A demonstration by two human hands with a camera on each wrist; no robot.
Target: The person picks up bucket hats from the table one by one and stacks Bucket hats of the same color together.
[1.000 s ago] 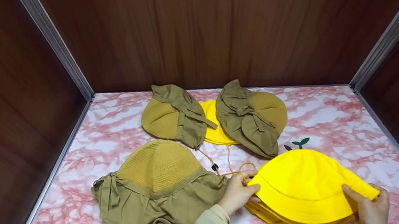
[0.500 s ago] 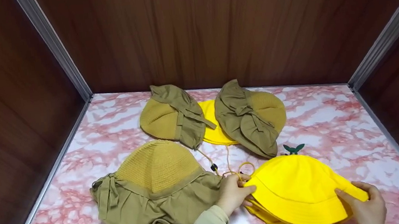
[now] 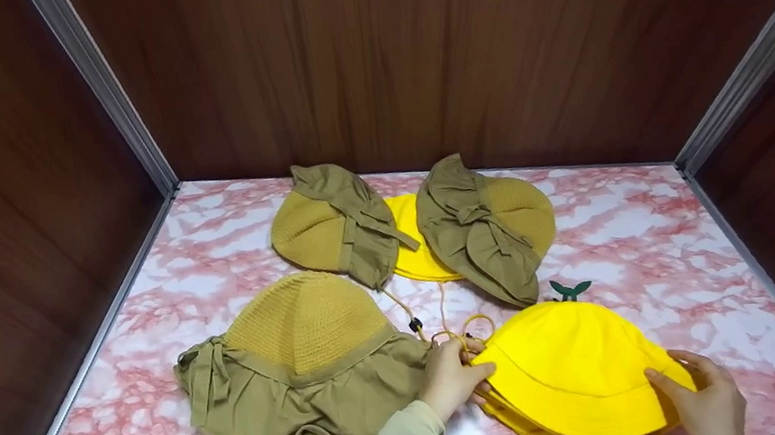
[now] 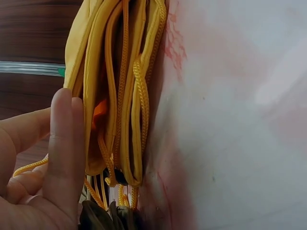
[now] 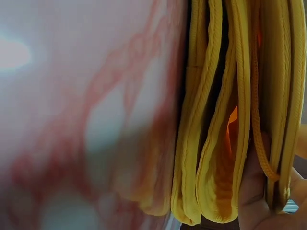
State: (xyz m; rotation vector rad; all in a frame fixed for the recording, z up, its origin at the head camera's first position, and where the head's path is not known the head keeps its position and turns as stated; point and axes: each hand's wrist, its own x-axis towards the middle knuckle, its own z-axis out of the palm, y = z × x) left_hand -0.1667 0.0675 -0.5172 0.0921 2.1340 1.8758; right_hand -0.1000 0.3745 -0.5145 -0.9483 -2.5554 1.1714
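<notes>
Several yellow bucket hats [image 3: 569,372] lie stacked on the table at the front right, the top one bearing a green sprout [image 3: 571,289]. My left hand [image 3: 452,379] pinches the top hat's brim at its left end, thumb above. At the opposite end my right hand [image 3: 709,396] grips the brim between thumb and fingers. The left wrist view shows layered brims [image 4: 96,96] with yellow cords [image 4: 141,91] hanging among them. In the right wrist view, fingers [image 5: 254,191] sit between the brim layers [image 5: 211,143]. Beside my left hand spreads an olive sun hat [image 3: 310,367].
Two more olive sun hats, one left [image 3: 329,224] and one right [image 3: 492,227], lie at the back, partly over another yellow hat [image 3: 420,243]. A cord with a black toggle [image 3: 415,325] trails between. Brown wood-grain panels [image 3: 383,63] enclose the pink marbled table [image 3: 657,243].
My right hand has moved left with the right end of the top hat's brim, which now sticks out less. The sprout has shifted slightly left and down. My left hand keeps its hold.
</notes>
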